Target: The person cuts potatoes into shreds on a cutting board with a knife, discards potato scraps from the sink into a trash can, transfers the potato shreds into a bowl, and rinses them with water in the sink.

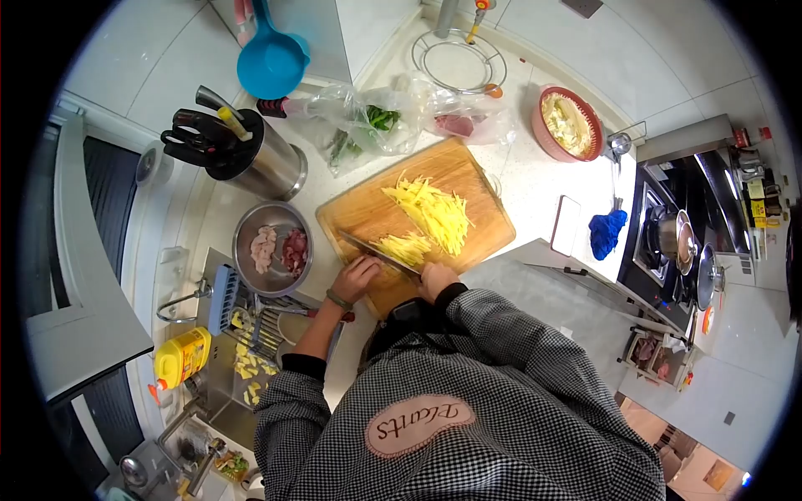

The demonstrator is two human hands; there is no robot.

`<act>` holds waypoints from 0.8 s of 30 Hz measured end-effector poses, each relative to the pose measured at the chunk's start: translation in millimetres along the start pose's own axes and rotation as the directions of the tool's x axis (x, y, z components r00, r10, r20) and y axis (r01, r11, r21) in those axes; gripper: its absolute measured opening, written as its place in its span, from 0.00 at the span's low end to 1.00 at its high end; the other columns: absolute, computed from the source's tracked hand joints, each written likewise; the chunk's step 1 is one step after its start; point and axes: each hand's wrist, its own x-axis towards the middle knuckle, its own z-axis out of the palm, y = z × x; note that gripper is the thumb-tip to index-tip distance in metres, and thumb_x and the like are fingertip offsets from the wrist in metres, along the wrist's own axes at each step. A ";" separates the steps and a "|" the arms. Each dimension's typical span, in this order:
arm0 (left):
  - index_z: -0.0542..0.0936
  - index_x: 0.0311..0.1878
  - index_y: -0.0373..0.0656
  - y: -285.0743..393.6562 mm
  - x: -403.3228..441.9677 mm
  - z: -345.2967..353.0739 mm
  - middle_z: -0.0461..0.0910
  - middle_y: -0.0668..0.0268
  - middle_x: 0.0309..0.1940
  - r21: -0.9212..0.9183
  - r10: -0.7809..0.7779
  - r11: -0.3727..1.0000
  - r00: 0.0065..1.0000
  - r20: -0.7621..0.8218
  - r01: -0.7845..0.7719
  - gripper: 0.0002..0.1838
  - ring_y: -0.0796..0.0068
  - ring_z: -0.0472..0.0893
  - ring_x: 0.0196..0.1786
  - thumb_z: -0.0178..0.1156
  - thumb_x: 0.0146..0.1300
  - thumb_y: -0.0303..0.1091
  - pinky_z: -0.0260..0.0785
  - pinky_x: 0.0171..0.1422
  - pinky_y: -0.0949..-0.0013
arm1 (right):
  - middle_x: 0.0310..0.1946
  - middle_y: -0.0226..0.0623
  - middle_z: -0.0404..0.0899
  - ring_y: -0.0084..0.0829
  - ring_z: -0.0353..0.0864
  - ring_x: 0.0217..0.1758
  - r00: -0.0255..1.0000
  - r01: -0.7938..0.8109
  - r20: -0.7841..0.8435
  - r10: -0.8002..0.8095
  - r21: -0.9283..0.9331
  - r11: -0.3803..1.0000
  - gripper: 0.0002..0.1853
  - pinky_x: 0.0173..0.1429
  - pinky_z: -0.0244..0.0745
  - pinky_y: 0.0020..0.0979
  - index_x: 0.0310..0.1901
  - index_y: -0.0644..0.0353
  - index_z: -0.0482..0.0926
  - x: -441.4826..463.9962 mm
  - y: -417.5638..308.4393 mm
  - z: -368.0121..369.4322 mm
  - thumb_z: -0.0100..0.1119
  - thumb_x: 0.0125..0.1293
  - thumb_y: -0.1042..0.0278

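My right hand [437,280] is wrapped round the handle of a kitchen knife [378,253]. Its blade lies across the wooden cutting board [349,203], pointing to the upper left. Curled fingers of my left hand [357,278] press down at the board's near-left edge, close beside the blade; whatever is under them is hidden. Just beyond the blade lies a small heap of yellow shreds [404,248], which look like potato. A larger pile of the same shreds [430,210] spreads over the middle of the board.
Left of the board stand a steel bowl [240,242] of raw meat and a knife block [276,159]. Behind are plastic bags [401,113] and a red basket [541,134]. Yellow peelings [249,363] lie in the sink at lower left. A stove [656,242] is at right.
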 end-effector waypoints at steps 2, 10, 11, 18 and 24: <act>0.77 0.38 0.38 -0.2 -1.9 -0.2 0.78 0.61 0.42 -0.008 -0.008 1.000 1.000 0.030 0.009 0.08 0.60 0.78 0.46 0.59 0.52 0.23 0.74 0.49 0.64 | 0.28 0.53 0.80 0.50 0.80 0.35 0.999 0.022 -0.031 -0.022 0.002 1.000 0.19 0.43 0.75 0.45 0.32 0.62 0.81 1.1 1.3 1.6 0.59 0.58 0.50; 0.74 0.32 0.40 33.8 -16.2 -4.2 0.77 0.62 0.37 -0.086 -0.285 0.958 0.933 -0.219 0.272 0.04 0.57 0.77 0.41 0.58 0.53 0.22 0.73 0.45 0.62 | 0.28 0.54 0.80 0.51 0.81 0.35 0.994 -0.034 0.102 0.026 0.072 0.997 0.24 0.42 0.76 0.44 0.30 0.65 0.81 2.4 9.9 -6.0 0.64 0.54 0.46; 0.74 0.32 0.40 35.9 -18.2 -4.7 0.77 0.62 0.37 -0.095 -0.273 0.962 0.938 -0.215 0.258 0.04 0.57 0.77 0.41 0.58 0.53 0.22 0.73 0.45 0.62 | 0.31 0.53 0.80 0.50 0.81 0.38 0.989 -0.055 0.138 0.045 0.075 0.996 0.21 0.44 0.76 0.43 0.34 0.65 0.79 4.1 6.6 -12.5 0.64 0.52 0.51; 0.78 0.40 0.41 56.6 -5.9 -29.1 0.77 0.59 0.45 -0.025 -0.327 0.942 0.895 -0.304 0.336 0.09 0.57 0.76 0.47 0.60 0.54 0.23 0.71 0.50 0.61 | 0.27 0.50 0.80 0.51 0.81 0.34 0.983 -0.113 -0.142 0.114 0.018 0.993 0.16 0.40 0.76 0.45 0.32 0.62 0.81 8.0 8.8 -31.1 0.60 0.56 0.54; 0.72 0.58 0.40 104.8 84.9 -70.7 0.72 0.57 0.57 0.034 -0.179 0.982 0.977 -0.113 0.184 0.21 0.57 0.71 0.58 0.55 0.62 0.34 0.59 0.65 0.57 | 0.26 0.46 0.79 0.48 0.80 0.30 0.975 0.085 -0.192 -0.111 -0.137 0.987 0.14 0.36 0.74 0.45 0.38 0.59 0.71 -22.0 19.2 -76.5 0.59 0.56 0.60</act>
